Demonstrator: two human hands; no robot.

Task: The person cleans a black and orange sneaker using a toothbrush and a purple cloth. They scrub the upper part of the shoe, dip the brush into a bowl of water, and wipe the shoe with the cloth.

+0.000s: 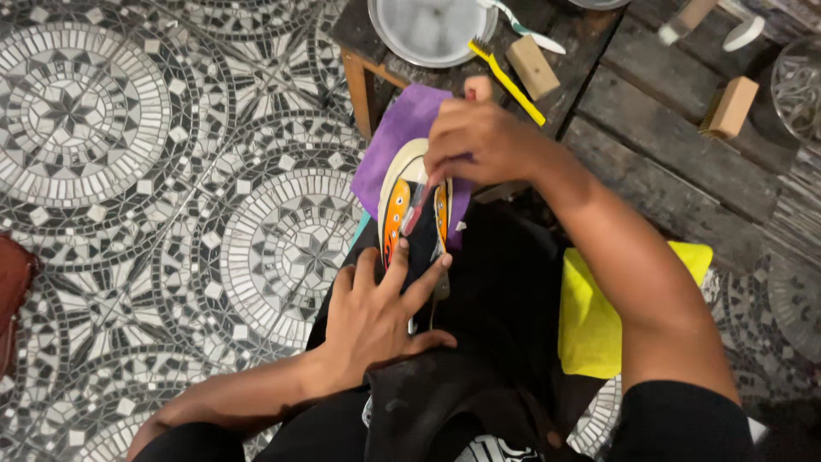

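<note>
One head-worn camera looks steeply down, close over the lap, tiled floor (pixel 171 171) apparently well below.

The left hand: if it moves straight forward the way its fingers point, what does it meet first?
The left hand points up along the orange sneaker. It would probably meet the right hand first, at the shoe's toe; depth is unclear.

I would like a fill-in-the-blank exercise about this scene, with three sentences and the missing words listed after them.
1. The left hand presses flat on a black and ____ sneaker.
2. Under the sneaker's toe lies a ____ cloth.
3. On the wooden bench, a toothbrush with a ____ handle lies beside the metal bowl, above the right hand.

Missing words: orange; purple; yellow
</note>
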